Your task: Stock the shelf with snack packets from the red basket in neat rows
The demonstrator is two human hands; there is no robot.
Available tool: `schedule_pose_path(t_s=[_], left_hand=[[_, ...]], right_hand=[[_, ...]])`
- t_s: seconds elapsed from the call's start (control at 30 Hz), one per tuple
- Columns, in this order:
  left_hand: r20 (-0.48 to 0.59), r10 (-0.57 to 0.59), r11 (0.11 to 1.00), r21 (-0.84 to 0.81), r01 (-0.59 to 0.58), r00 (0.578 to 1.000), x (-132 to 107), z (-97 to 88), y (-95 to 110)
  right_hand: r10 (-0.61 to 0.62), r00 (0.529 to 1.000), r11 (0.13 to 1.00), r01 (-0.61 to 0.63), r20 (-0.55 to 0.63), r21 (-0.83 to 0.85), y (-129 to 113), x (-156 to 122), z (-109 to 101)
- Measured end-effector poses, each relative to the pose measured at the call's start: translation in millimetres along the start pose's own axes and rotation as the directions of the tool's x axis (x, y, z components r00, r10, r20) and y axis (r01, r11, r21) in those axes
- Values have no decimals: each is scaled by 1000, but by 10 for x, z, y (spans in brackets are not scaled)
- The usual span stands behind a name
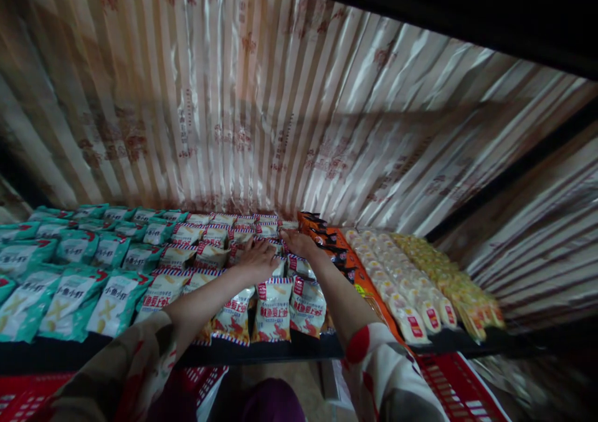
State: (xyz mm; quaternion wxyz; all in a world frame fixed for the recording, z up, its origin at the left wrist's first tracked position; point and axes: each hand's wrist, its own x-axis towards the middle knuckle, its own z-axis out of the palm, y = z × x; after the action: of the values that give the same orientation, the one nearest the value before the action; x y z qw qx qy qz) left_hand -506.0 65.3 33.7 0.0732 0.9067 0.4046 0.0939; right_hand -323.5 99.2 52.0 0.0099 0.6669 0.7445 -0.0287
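Both my arms reach deep over a dark shelf (299, 347) packed with snack packets. My left hand (256, 259) lies palm down on the red, white and blue striped packets (273, 307) near the back, fingers spread. My right hand (299, 243) rests flat on the same packets a little farther back and to the right, right next to a row of orange packets (348, 257). Neither hand grips anything that I can see.
Teal and white packets (70, 285) fill the shelf's left half. White-wrapped buns (397, 279) and yellow packets (448, 276) lie at the right. A striped shiny curtain (261, 98) hangs behind. Red baskets (448, 378) stand below the shelf edge.
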Motion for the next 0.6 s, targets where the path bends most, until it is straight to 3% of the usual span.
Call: schedule_pose_path(t_s=[0.13, 0.27, 0.33, 0.43, 0.6], left_hand=[[20, -27, 1000, 12, 26, 999, 15, 4, 56], [-83, -16, 999, 49, 20, 996, -122, -39, 143], [-164, 43, 996, 78, -30, 985, -289, -44, 228], [-272, 148, 986, 120, -120, 951, -628, 28, 382], [-242, 210, 975, 128, -183, 947, -1135, 319, 576]], right_hand=[[-30, 999, 1000, 30, -27, 4, -2, -29, -8], [-87, 993, 996, 87, -84, 4, -26, -228, -83], [-112, 985, 994, 113, -132, 3, -44, -431, -97], [-151, 943, 987, 158, -297, 1, -93, -821, -56], [-82, 894, 994, 104, -440, 26, -218, -1355, 133]])
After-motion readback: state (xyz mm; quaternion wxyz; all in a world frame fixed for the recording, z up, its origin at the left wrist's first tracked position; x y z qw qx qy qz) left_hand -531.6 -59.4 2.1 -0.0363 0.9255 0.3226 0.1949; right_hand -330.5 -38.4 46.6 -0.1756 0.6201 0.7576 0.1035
